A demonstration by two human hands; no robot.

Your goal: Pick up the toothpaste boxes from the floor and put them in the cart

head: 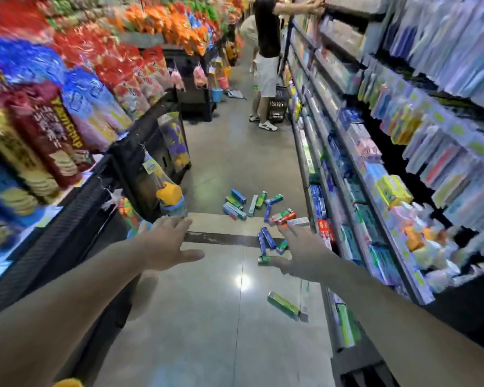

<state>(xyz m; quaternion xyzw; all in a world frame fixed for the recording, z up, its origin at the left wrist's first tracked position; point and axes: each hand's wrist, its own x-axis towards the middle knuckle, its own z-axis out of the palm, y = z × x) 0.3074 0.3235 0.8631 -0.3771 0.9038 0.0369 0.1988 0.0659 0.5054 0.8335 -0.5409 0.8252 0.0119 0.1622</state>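
Both hands, left hand (169, 241) and right hand (299, 256), reach forward spread and empty. The toothpaste boxes (259, 212) lie scattered on the floor (207, 317) beside the shelf (347, 191). They look light, stiff, perhaps crushable; grasp across the long sides.

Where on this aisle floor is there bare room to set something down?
Bare floor lies in front of the left hand, left of the lone green box. The aisle beyond the scattered toothpaste boxes is open too. It is crowded around the right hand, beside the right shelves.

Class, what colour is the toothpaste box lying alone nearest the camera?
Mainly green toothpaste box, seen in the head view.
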